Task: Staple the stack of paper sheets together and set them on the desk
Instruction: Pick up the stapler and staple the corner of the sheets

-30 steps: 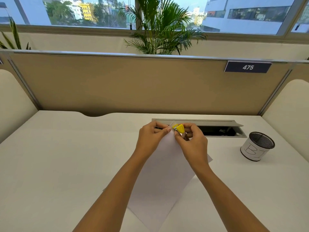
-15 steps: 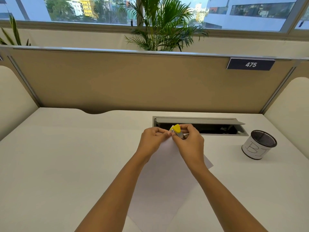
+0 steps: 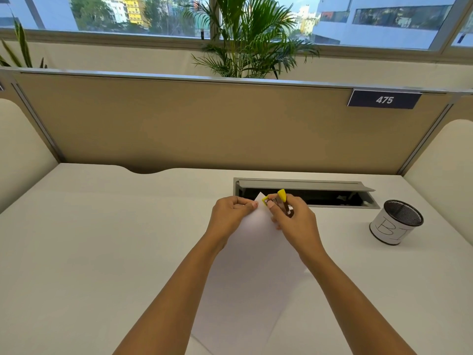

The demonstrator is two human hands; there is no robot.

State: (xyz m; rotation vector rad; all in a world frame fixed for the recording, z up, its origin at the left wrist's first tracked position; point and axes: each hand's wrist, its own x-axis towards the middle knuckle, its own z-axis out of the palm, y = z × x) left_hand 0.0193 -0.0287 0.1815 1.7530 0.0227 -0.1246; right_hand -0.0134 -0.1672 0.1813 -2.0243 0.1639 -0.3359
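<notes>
Over the white desk (image 3: 102,239), the left hand (image 3: 230,213) pinches the far corner of the white paper stack (image 3: 245,272), while the right hand (image 3: 294,221) grips a small yellow stapler (image 3: 277,199), gaping just beside that corner.

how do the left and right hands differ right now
The left hand pinches the paper stack near its far corner; the right hand grips the yellow stapler instead. The left hand sits left of that corner, the right hand to its right. Both have curled fingers and meet at the same corner, above the desk.
</notes>
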